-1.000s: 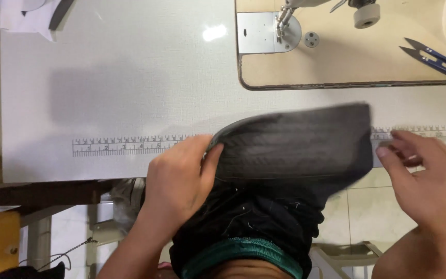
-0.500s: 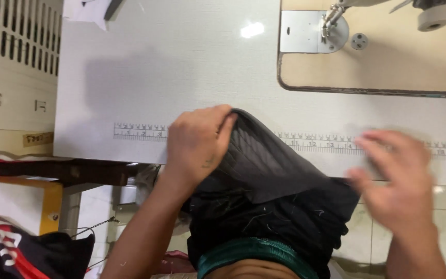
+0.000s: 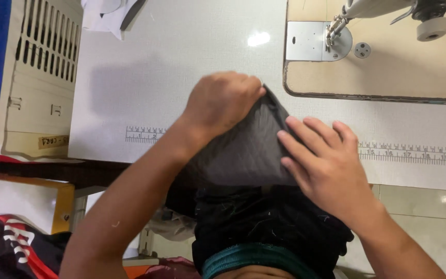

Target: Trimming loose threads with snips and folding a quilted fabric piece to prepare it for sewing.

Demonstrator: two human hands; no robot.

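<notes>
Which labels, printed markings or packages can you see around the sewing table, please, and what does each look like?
Small tan label: left, on the cream slatted panel, rectangular, dark handwriting.
Printed ruler strip: along the white table near edge, dark ticks, partly hidden by grey fabric.
No packages or screens.

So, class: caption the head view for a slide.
Both hands, left hand and right hand, press grey quilted fabric on white sewing table.

A single head-worn camera looks steeply down and forward, close over the white sewing table, its near edge crossing mid-frame, the sewing machine clipped at upper right, floor tiles below.
</notes>
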